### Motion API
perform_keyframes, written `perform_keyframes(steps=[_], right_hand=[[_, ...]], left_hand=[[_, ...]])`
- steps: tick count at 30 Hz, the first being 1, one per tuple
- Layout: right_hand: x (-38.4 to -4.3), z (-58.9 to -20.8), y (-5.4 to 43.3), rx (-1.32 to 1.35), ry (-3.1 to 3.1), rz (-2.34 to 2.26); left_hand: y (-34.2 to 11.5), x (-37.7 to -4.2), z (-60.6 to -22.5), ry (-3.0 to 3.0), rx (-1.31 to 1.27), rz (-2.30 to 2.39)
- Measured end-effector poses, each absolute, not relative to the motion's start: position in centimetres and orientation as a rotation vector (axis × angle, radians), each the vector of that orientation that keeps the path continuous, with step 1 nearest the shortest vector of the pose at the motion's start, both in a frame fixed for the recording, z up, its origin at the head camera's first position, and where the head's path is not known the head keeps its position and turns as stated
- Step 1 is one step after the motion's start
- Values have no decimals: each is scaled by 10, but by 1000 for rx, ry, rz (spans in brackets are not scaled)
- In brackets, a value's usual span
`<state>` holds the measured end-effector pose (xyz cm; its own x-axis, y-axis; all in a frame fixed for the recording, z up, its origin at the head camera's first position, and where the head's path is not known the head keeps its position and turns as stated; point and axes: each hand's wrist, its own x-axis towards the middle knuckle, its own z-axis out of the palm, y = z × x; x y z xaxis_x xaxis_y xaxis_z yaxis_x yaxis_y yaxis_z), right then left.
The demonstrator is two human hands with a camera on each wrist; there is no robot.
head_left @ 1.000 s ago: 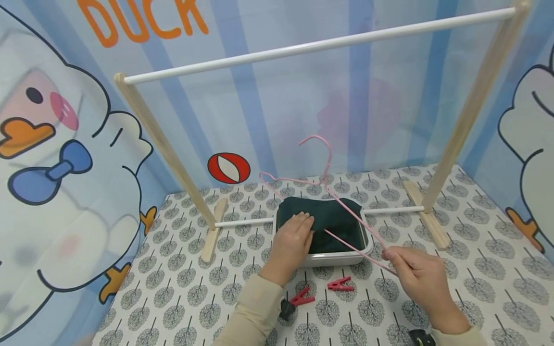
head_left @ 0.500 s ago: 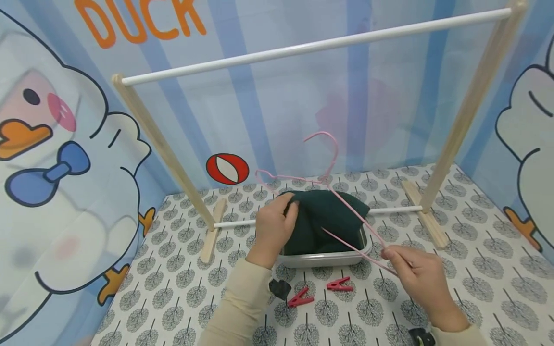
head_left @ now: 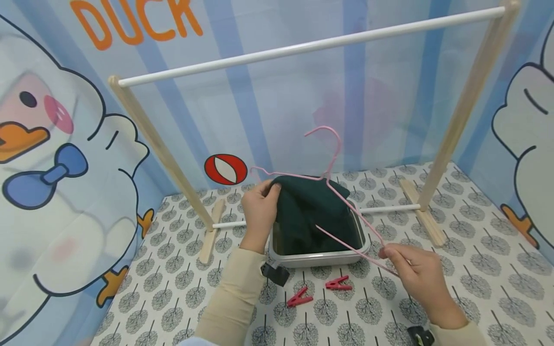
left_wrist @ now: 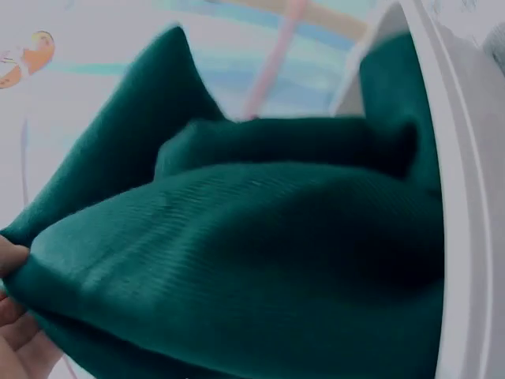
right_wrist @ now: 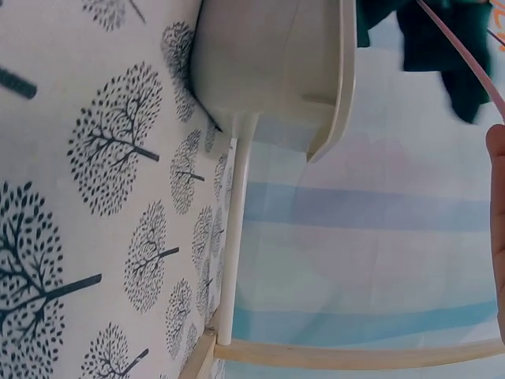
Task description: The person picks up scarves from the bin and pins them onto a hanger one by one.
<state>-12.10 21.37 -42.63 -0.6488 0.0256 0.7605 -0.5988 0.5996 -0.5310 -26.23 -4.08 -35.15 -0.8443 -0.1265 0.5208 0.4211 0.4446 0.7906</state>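
A dark green cloth (head_left: 303, 211) rises out of a pale plastic tub (head_left: 320, 261), its lower part still inside. My left hand (head_left: 259, 206) pinches the cloth's upper left corner between thumb and fingers; the left wrist view shows the green fabric (left_wrist: 237, 260) stretched in folds from those fingers toward the tub's rim (left_wrist: 465, 197). In my right hand (head_left: 417, 276) is a pink wire hanger (head_left: 361, 218), gripped at its right end, hook upward. The hanger's lower bar passes into or behind the cloth, and its far left end shows behind my left hand.
A drying rack with a white top rail (head_left: 303, 48) and wooden posts (head_left: 465, 108) spans the scene behind. Its lower rod (head_left: 389, 209) runs behind the tub. Two red clothespins (head_left: 298, 298) lie on the tree-patterned tablecloth (head_left: 173, 288) before the tub.
My left hand has gone from lying on the cloth to pinching its corner, and has moved left and up, lifting the cloth partly out of the tub. The hanger has shifted slightly.
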Motion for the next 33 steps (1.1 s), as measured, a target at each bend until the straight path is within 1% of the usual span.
perform_keyframes(steps=[8,11,14,18,21,23,26,33], right_hand=[[-121,-424,210,503,-1995,1105],[-122,-424,209,508,-1988,1095],[-121,-424,208,484,-2016,1078],[-121,-423,207,451,-2050,1044],[-119,-422,208,433,-2060,1054],[-119,-421,208,427,-2063,1048],[-119,-421,208,426,-2064,1050],[-119,-423,206,448,-2044,1075]], left_hand=[[-45,-273,-369,-2315,-222,-1093],[-47,-276,-379,-2408,-267,-949],[-50,-276,-387,-2378,-454,-766],[-52,-269,-391,-2133,-854,-559],[-51,-259,-391,-2037,-1117,-526],[-51,-255,-393,-2053,-1226,-525],[-51,-250,-396,-2119,-1291,-539],[-56,-249,-409,-2221,-1270,-329]])
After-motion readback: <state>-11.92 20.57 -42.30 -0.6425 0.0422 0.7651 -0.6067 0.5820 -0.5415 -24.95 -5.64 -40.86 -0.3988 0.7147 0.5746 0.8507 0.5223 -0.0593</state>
